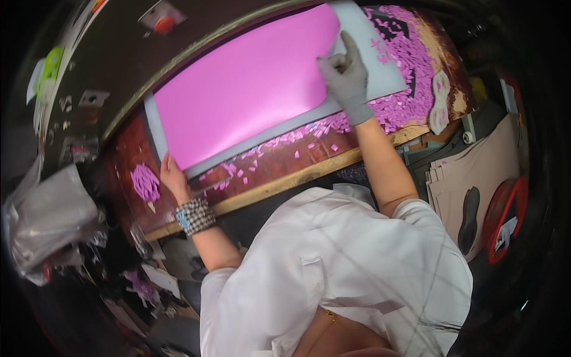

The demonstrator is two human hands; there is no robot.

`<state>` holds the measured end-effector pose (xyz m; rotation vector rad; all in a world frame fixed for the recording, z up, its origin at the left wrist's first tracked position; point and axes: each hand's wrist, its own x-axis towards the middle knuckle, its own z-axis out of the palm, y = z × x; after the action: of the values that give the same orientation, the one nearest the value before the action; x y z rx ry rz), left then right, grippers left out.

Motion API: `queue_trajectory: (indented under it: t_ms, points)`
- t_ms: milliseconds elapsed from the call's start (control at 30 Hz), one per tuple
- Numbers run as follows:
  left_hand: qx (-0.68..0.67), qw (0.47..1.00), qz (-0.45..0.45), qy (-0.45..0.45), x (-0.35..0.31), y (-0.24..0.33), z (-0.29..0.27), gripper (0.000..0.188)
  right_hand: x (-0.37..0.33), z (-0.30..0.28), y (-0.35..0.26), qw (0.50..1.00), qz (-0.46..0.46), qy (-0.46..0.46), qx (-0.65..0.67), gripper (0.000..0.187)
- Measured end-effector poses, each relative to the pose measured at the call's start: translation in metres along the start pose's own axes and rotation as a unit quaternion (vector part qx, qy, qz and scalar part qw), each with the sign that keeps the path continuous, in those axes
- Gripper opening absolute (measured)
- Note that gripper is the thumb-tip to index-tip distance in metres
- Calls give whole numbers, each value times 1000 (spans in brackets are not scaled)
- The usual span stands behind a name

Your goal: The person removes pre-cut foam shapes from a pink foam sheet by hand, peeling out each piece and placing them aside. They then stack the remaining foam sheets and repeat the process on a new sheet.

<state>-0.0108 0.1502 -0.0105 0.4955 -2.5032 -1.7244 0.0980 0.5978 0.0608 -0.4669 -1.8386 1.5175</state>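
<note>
A large glossy pink sheet lies over a pale grey-white board on the worktable, its right edge curling upward. My bare left hand, with a checkered band around the wrist, is closed at the sheet's near left corner, thumb along the edge. At the right edge is my right hand in a grey glove, its thumb over the sheet and its other fingers bent beside the curled edge. Part of its grip is hidden.
Small pink offcuts are heaped right of the board and scattered along its near side. A bundle of pink strips lies at the left on the red-brown tabletop. A dark machine beam spans the far side. Beige sheets stand at right.
</note>
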Motion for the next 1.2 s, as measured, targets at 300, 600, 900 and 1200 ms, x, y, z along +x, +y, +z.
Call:
queue_trajectory:
  t_ms: [300,600,900,1200]
  points:
    - [3,998,59,11,-5,7,3,29,-3,-1,5,999,38,-3,31,83]
    - [139,983,117,29,1,2,-2,32,-8,-40,20,982,26,64,-176,54]
    - [248,945,197,80,0,0,1,35,-23,-193,33,858,-4,174,-484,56]
    - [254,942,198,94,-2,5,5,36,-45,-265,48,816,16,199,-543,69]
